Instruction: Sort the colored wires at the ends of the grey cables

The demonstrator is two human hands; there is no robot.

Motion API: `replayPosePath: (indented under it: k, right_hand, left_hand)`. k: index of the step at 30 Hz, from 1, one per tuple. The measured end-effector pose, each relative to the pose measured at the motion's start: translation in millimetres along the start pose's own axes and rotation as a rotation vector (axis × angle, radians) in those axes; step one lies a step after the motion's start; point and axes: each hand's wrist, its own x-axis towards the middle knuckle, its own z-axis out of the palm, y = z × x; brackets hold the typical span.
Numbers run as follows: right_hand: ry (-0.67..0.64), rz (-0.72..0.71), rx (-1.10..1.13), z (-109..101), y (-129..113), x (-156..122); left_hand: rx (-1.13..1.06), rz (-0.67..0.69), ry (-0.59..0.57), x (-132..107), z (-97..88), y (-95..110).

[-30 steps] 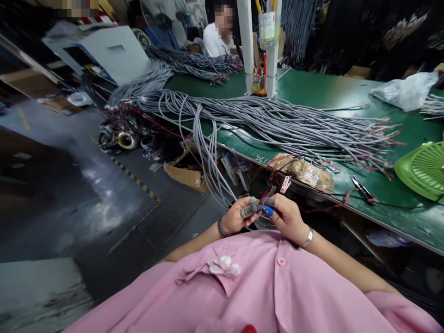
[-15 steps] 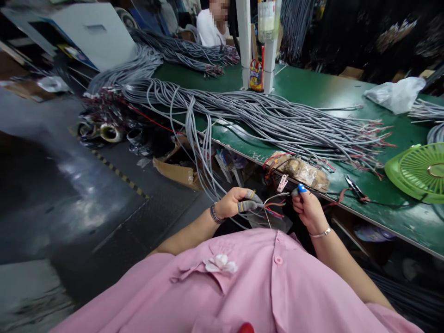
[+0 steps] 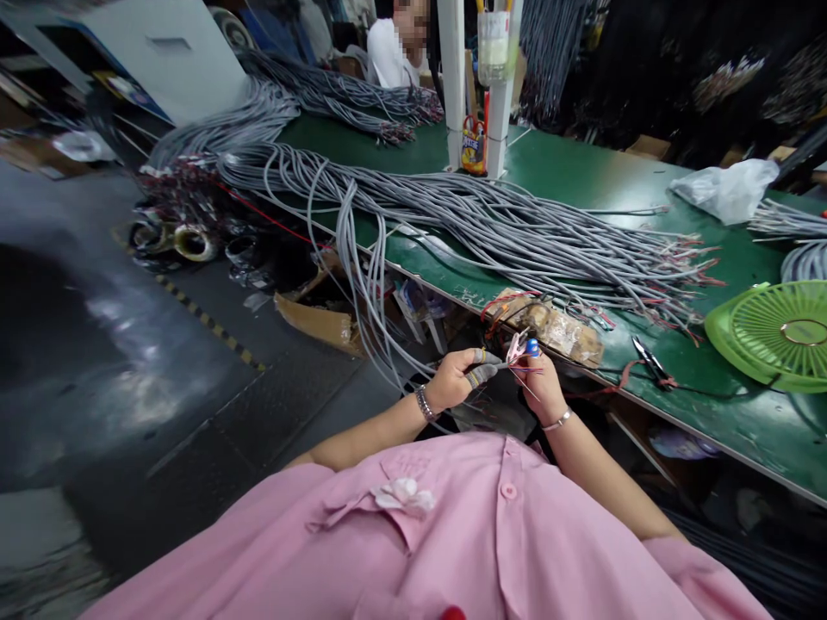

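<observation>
My left hand [image 3: 456, 381], with grey cots on its fingertips, is closed around the end of a grey cable [image 3: 381, 331] that hangs down from the bench. Thin red and white wires [image 3: 522, 368] fan out of that cable end between my hands. My right hand [image 3: 541, 386], with a blue cot on one fingertip, pinches those loose wires just right of the left hand. Both hands are held in front of my pink shirt, below the edge of the green bench [image 3: 581, 172].
A big bundle of grey cables [image 3: 517, 232] lies across the bench and spills off its left side. On the bench are cutters [image 3: 649, 360], a taped block [image 3: 556, 325], a green fan grille [image 3: 772, 334], a plastic bag [image 3: 727, 189] and white posts [image 3: 452, 82]. Another person in white [image 3: 388, 52] sits at the far end.
My right hand, which had pulled away to the right half a second ago, has come back against the left hand at the wire ends. The view has shifted slightly.
</observation>
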Motion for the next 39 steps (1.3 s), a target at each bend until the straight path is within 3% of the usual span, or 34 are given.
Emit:
replayPosePath:
  k: [5,13,21,28,34,37,39]
  right_hand:
    - [-0.138,0.148,0.200,7.2,-6.2,5.3]
    - [-0.026,0.187,0.416,19.1,-11.3,11.3]
    - [0.057,0.185,0.389,24.5,-14.8,7.1]
    - [-0.108,0.205,0.298,9.5,-7.8,-3.5]
    - [-0.088,0.273,0.308,-8.1,-3.0,-10.9]
    - [-0.099,0.301,0.302,-14.7,-1.0,-11.1]
    - [-0.105,0.293,0.307,-16.6,-1.5,-10.2]
  left_hand:
    - [-0.060,-0.039,-0.047,2.8,-0.4,-10.9]
    - [-0.063,-0.026,-0.075,1.5,-4.8,-13.0]
    - [-0.050,-0.020,-0.177,1.3,-4.5,-14.1]
    - [-0.140,-0.075,-0.275,-3.4,-16.4,-6.4]
    - [-0.164,-0.091,-0.332,-19.5,-21.6,9.0]
    - [-0.162,-0.025,-0.456,-29.2,-24.0,18.4]
    - [-0.151,0.020,-0.477,-34.3,-25.1,20.7]
